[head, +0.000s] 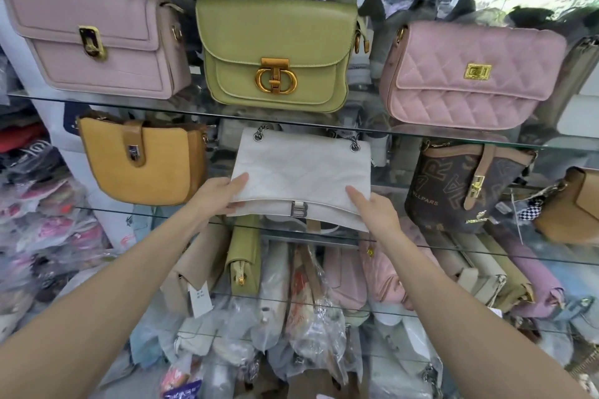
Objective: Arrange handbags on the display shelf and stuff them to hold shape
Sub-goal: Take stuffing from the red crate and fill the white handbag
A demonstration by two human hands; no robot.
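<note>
A person reaches both bare arms toward a glass display shelf. The left hand [223,193] grasps the lower left corner of a white quilted leather handbag with a silver chain strap [303,172]: its thumb lies flat across the front flap, and its fingers are tucked behind the bag, out of sight. The right hand [376,207] rests against the bag's lower right corner, forefinger extended along the flap; whether its other fingers wrap around the edge cannot be seen. The bag stands upright on the middle glass shelf [486,244], between a mustard-yellow rounded bag with a tan strap closure [146,160] on its left and a dark brown bucket bag printed with tan letters [460,188] on its right.

On the upper glass shelf [194,112] stand three bags in a row: a pale mauve rectangular bag with a gold clasp [97,39], an olive-green flap bag with a round gold buckle [275,52], and a pink quilted bag with a gold turn lock [470,74]. Behind them is a mirrored back wall with blurred reflections.

Below the middle shelf, many bags are packed tightly, several in clear plastic wrap; most are hard to tell apart. A tan bag at the far right edge is cut off. Bundles in plastic fill the left side.
</note>
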